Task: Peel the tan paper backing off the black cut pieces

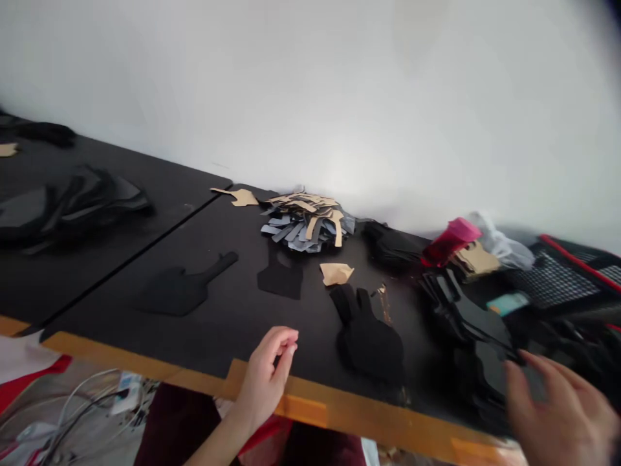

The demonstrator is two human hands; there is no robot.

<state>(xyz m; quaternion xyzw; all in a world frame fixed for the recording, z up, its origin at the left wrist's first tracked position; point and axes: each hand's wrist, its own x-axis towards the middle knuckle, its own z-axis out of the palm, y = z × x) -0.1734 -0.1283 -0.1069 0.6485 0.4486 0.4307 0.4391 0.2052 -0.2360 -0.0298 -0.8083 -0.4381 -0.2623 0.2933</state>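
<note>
My left hand (272, 366) hovers over the table's front edge with fingers curled and thumb and fingertips close together; nothing shows in it. At the far right, my right hand (563, 411), blurred, reaches over a stack of dark grey cut pieces (490, 369), thumb and forefinger apart. Whether it touches the stack I cannot tell. Between my hands lies a black cut piece (373, 343) with two narrow strips sticking up from its top. A flat black piece with a long arm (179, 291) rests left of my left hand. Another small black piece (281, 278) lies beyond it.
A heap of tan and grey scraps (308, 220) sits near the wall. Beside the black piece is a tan scrap (336, 273). Black mesh basket (557, 278), pink roll (451, 239) and tan pieces (475, 259) stand right. Dark sheets (82, 200) lie left. Tape (145, 362) covers the front edge.
</note>
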